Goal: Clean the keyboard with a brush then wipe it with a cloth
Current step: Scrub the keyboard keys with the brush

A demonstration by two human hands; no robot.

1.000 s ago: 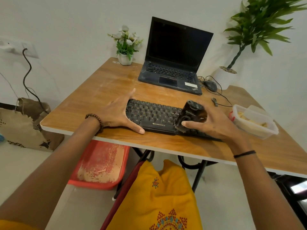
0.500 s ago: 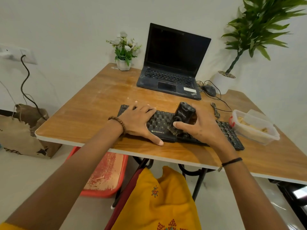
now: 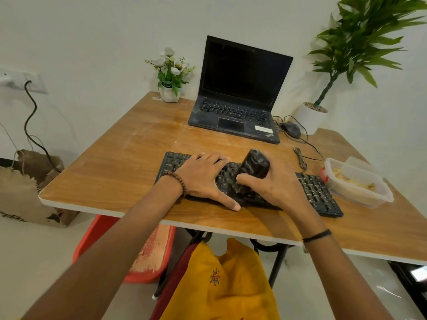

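A black keyboard [image 3: 318,192] lies near the front edge of the wooden table [image 3: 115,172]. My left hand [image 3: 203,176] rests flat on the keyboard's left half, fingers spread, thumb reaching down onto the table by the front edge. My right hand [image 3: 275,185] grips a stubby black brush [image 3: 254,166] with its bristles down on the keys near the keyboard's middle. No cloth is in sight.
An open black laptop [image 3: 240,93] stands behind the keyboard, with a mouse [image 3: 290,129] and its cable to the right. A clear lidded food box [image 3: 355,183] sits beside the keyboard's right end. A small flower pot [image 3: 170,76] and a tall potted plant [image 3: 312,116] stand at the back.
My left hand slid from the keyboard's left end onto its keys, towards the middle. The brush in my right hand came down onto the keys near the middle. The camera tilted down.
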